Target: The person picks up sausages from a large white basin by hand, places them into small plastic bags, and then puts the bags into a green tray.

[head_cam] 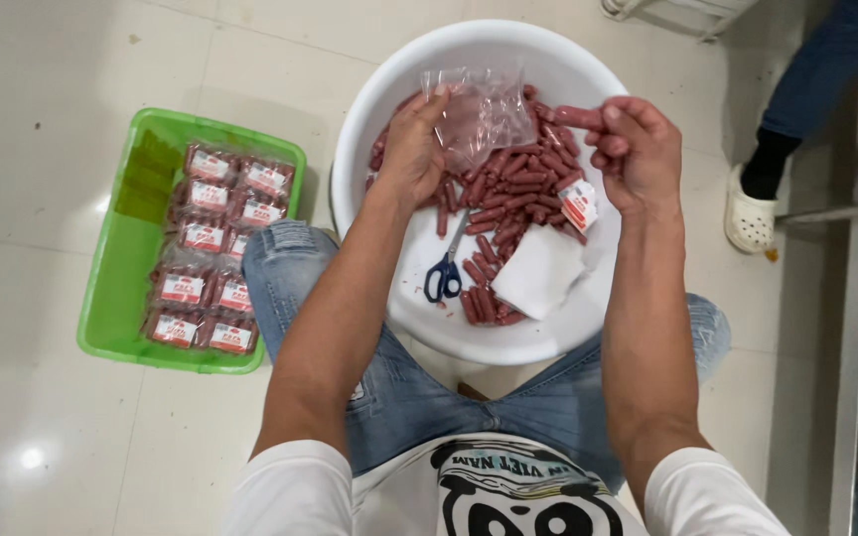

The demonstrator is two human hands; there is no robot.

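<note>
Nearest the camera, the person's 2 bare forearms reach forward over denim-clad knees to a white basin (pixel 379 109) resting on the tiled floor (pixel 42 119). On the basin's near side lie blue-handled scissors (pixel 444 276) and a folded white cloth (pixel 540 271), with a few loose red sausages beside them. Farther in, the left hand (pixel 411 149) is closed in a pinch on the edge of a clear plastic bag (pixel 484 114), holding it up above the sausage pile (pixel 513 179) with its mouth turned toward the right. The right hand (pixel 638 149) is curled shut around a small bunch of sausages (pixel 576 116), whose long axis runs roughly left to right, their free ends pointing at the bag. Sausages and bag sit near each other but apart, at about the same height, so the right hand is the one nearer the sausages and the bag lies directly to its left. A small white-and-red label packet (pixel 579 203) hangs just below the right hand. Off to the left, a green tray (pixel 116 298) holds filled, labelled packs (pixel 206 263). At the far right stands another person's leg in a white clog (pixel 747 213)
</note>
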